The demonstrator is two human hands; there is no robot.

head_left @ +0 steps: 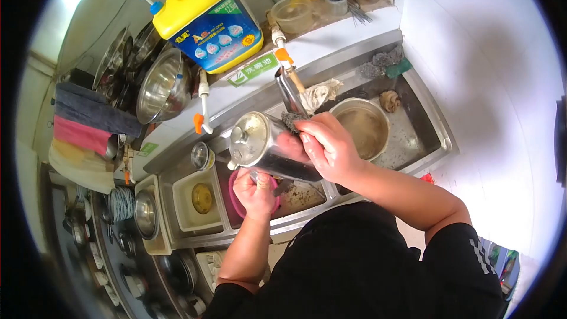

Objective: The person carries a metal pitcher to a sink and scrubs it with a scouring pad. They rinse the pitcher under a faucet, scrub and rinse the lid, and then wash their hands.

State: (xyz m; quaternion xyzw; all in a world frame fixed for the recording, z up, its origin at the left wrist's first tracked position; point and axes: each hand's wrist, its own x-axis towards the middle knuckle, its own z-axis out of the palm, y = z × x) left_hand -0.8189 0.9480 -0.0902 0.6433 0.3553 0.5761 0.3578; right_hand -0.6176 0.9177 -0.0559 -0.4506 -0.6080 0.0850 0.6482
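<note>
A shiny metal teapot (282,159) is tilted over the sink, its round knobbed lid (247,139) facing left. My left hand (257,194) is closed around its handle at the lower side. Pressed to the upper side of the pot is a grey steel wool scourer (290,120), gripped in the fingers of my right hand (332,149). My right palm hides part of the scourer and of the pot's base end. Below my left hand, a pink-rimmed basin (234,198) shows in the sink.
A metal pot of murky water (361,127) stands in the right basin, beside a crumpled brown rag (390,101). More scourers (378,65) lie in the far corner. A yellow-and-blue detergent jug (209,26) is on the ledge. Left are a white tub (190,201) and steel bowls (164,88).
</note>
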